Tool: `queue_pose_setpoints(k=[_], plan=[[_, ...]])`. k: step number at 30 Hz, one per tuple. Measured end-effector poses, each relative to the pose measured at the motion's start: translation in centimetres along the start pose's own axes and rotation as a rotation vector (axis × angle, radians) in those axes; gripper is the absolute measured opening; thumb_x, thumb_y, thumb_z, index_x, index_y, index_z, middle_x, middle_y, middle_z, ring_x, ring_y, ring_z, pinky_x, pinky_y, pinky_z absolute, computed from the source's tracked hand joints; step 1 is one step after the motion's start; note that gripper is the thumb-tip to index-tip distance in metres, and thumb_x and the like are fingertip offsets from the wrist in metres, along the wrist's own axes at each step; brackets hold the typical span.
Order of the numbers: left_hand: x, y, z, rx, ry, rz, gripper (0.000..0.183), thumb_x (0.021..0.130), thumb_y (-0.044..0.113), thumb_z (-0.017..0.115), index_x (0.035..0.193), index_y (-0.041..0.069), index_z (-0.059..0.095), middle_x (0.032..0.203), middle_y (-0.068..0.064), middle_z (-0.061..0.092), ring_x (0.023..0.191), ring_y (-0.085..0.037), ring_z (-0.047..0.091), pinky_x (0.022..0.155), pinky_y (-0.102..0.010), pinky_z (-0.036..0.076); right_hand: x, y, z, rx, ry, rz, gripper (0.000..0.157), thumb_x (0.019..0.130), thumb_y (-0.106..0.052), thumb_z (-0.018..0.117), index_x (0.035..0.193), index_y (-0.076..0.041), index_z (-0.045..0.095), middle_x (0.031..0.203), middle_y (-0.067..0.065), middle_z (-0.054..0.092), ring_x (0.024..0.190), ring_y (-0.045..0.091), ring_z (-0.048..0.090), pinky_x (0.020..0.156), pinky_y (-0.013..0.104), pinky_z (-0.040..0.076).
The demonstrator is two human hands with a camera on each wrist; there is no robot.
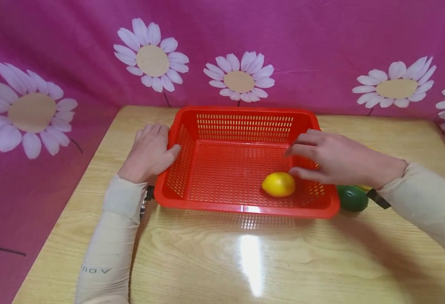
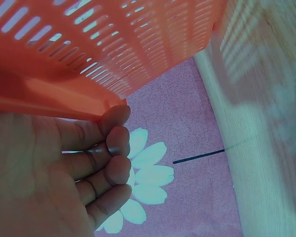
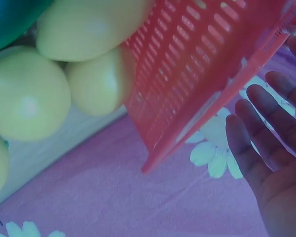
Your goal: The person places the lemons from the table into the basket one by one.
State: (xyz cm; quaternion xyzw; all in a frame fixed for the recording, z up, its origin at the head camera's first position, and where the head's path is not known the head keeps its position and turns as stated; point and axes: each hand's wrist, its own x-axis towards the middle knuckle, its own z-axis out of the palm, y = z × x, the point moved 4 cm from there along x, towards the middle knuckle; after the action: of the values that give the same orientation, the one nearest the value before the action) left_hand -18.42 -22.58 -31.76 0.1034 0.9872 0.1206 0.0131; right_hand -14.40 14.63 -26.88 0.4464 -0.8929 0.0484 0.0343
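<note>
A red plastic basket (image 1: 245, 206) with slotted walls stands on the wooden table. My left hand (image 1: 150, 150) grips its left rim, thumb over the inside and fingers outside; in the left wrist view those fingers (image 2: 117, 140) are bent close under the rim. One yellow lemon (image 1: 278, 184) lies on the basket floor, towards the front right. Over the basket's right rim hovers my right hand (image 1: 330, 158), its fingers spread loosely and apart, with the thumb close to the lemon. The right wrist view shows nothing held in this hand (image 3: 276, 153).
Right of the basket, on the table, lie a dark green fruit (image 1: 353, 198) and several yellow fruits (image 3: 27, 94), largely hidden by my right arm in the head view. A purple cloth (image 1: 302, 42) with white daisies hangs behind the table (image 1: 192, 257).
</note>
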Motion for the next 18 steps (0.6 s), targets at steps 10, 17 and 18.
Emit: queue_pose_setpoints(k=[10, 17, 18], plan=[[-0.1, 0.1, 0.0, -0.017, 0.001, -0.015, 0.04, 0.097, 0.032, 0.05, 0.117, -0.003, 0.053, 0.104, -0.017, 0.053, 0.105, -0.035, 0.044, 0.093, -0.05, 0.035, -1.5, 1.3, -1.4, -0.029, 0.066, 0.016, 0.045, 0.077, -0.029, 0.09, 0.116, -0.012, 0.075, 0.113, 0.005, 0.073, 0.101, 0.02, 0.066, 0.083, 0.043, 0.062], [0.0, 0.3, 0.0, -0.019, 0.0, 0.0, 0.041, 0.097, 0.031, 0.05, 0.117, -0.004, 0.054, 0.105, -0.018, 0.053, 0.107, -0.036, 0.045, 0.095, -0.051, 0.035, -2.7, 2.4, -2.1, -0.06, 0.103, 0.028, 0.047, 0.074, -0.028, 0.091, 0.114, -0.01, 0.075, 0.11, 0.006, 0.074, 0.098, 0.022, 0.068, 0.079, 0.044, 0.063], [0.0, 0.3, 0.0, -0.019, 0.001, 0.001, 0.041, 0.097, 0.031, 0.05, 0.117, -0.004, 0.054, 0.106, -0.018, 0.054, 0.108, -0.036, 0.045, 0.095, -0.052, 0.035, -2.9, 2.5, -2.2, -0.066, 0.103, 0.032, 0.047, 0.074, -0.029, 0.091, 0.114, -0.01, 0.075, 0.11, 0.006, 0.074, 0.097, 0.021, 0.068, 0.078, 0.044, 0.063]])
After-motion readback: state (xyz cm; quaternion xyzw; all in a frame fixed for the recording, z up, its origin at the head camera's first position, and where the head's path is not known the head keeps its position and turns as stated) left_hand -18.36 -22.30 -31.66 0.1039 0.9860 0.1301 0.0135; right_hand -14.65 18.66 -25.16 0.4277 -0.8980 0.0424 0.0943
